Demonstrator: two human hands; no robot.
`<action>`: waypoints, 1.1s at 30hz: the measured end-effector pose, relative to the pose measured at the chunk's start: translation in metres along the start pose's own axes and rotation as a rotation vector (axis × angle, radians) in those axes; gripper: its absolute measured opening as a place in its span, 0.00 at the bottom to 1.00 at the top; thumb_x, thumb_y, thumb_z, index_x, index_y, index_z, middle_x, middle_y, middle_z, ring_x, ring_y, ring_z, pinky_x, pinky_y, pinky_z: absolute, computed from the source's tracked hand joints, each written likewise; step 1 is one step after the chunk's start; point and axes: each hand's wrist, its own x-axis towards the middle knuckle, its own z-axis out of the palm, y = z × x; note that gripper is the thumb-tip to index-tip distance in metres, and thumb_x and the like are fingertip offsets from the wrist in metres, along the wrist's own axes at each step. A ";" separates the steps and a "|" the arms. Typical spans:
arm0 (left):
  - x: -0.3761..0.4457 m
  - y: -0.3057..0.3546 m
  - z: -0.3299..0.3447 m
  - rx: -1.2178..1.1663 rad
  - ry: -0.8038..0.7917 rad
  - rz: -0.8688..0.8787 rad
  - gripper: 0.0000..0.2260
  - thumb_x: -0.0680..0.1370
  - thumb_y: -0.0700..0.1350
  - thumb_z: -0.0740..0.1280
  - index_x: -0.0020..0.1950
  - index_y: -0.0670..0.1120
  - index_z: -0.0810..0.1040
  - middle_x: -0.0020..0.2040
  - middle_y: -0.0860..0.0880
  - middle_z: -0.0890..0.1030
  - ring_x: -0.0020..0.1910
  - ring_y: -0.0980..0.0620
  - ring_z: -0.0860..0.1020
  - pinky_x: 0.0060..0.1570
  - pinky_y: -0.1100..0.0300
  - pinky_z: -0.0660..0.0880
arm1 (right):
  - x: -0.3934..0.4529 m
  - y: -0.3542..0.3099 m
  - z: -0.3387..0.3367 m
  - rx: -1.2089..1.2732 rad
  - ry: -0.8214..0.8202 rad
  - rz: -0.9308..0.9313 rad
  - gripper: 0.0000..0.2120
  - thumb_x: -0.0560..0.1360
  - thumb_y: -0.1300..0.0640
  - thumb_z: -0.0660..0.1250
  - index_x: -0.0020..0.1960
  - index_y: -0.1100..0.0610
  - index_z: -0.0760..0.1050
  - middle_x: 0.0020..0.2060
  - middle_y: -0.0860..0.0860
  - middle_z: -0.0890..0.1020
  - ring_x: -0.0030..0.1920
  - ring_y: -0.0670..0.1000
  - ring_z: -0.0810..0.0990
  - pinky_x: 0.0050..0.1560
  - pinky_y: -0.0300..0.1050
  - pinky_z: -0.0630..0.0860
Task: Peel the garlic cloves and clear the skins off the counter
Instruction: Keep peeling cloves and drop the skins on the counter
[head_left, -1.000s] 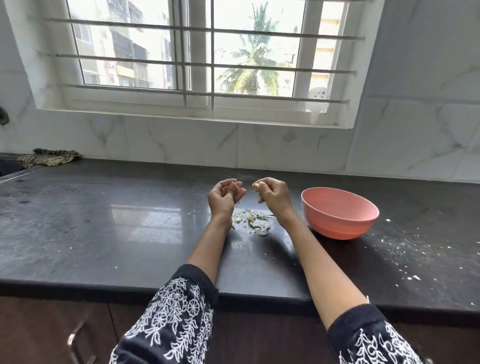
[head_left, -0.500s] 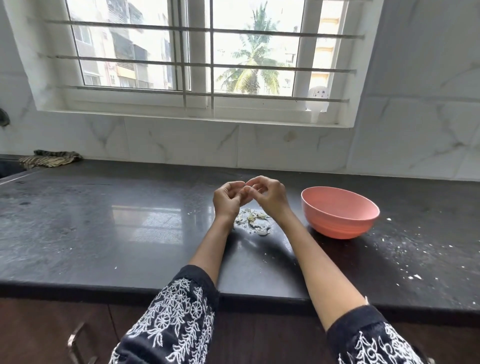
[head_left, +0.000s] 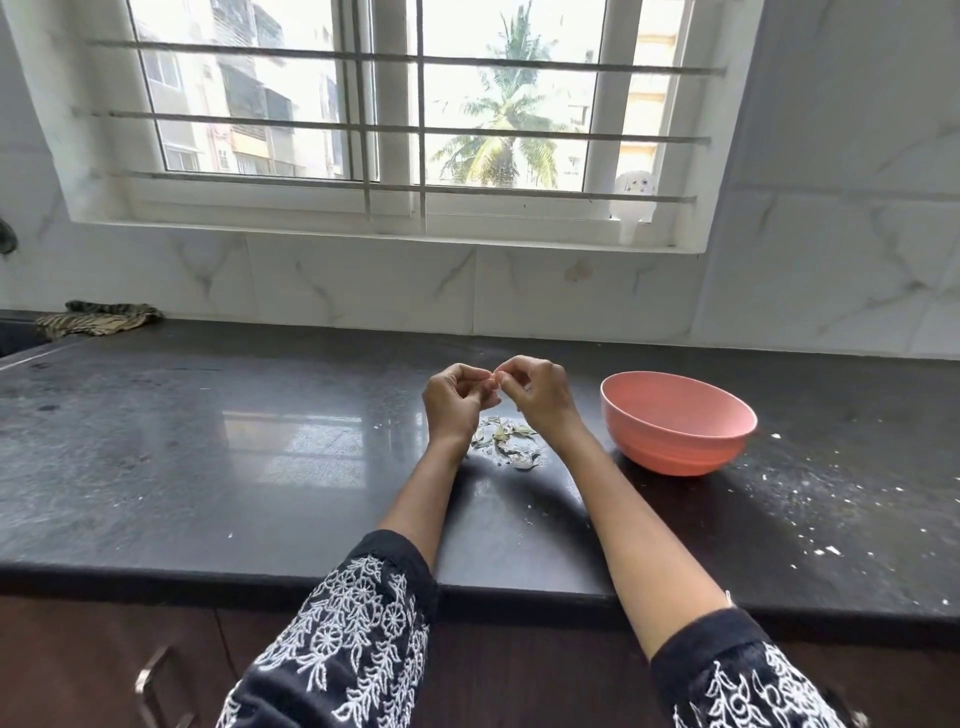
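Black worktop (head_left: 218, 467), my left hand (head_left: 451, 402) and right hand (head_left: 537, 395) both pinching one garlic clove (head_left: 492, 383), skins (head_left: 506, 441) beneath, pink bowl (head_left: 675, 421) right.

Pink bowl (head_left: 678, 423), black counter (head_left: 208, 467), white marbled tiles (head_left: 363, 280), navy sleeves (head_left: 343, 639) — white floral embroidery

The left hand (head_left: 453, 402) and right hand (head_left: 537, 397), apart a second ago, have come together, fingertips meeting on a small garlic clove (head_left: 491, 385).
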 end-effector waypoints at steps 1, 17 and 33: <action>0.000 -0.001 0.000 0.014 0.001 0.011 0.09 0.73 0.31 0.69 0.37 0.43 0.76 0.34 0.46 0.80 0.29 0.57 0.81 0.37 0.63 0.80 | 0.000 0.000 0.000 -0.012 0.005 0.004 0.05 0.73 0.63 0.66 0.43 0.61 0.81 0.32 0.50 0.79 0.31 0.47 0.73 0.36 0.43 0.71; 0.000 -0.003 -0.001 0.077 -0.018 0.079 0.09 0.73 0.30 0.69 0.36 0.43 0.77 0.33 0.46 0.80 0.28 0.58 0.80 0.35 0.65 0.79 | -0.001 -0.003 -0.003 0.011 0.011 0.065 0.05 0.72 0.62 0.68 0.41 0.62 0.81 0.28 0.51 0.76 0.30 0.50 0.73 0.37 0.46 0.74; 0.003 -0.004 -0.002 0.154 -0.044 0.106 0.04 0.70 0.34 0.73 0.43 0.36 0.80 0.33 0.48 0.80 0.27 0.61 0.78 0.34 0.66 0.78 | 0.000 -0.002 -0.002 0.141 0.016 0.196 0.04 0.72 0.64 0.67 0.42 0.64 0.80 0.27 0.47 0.77 0.22 0.39 0.72 0.27 0.32 0.72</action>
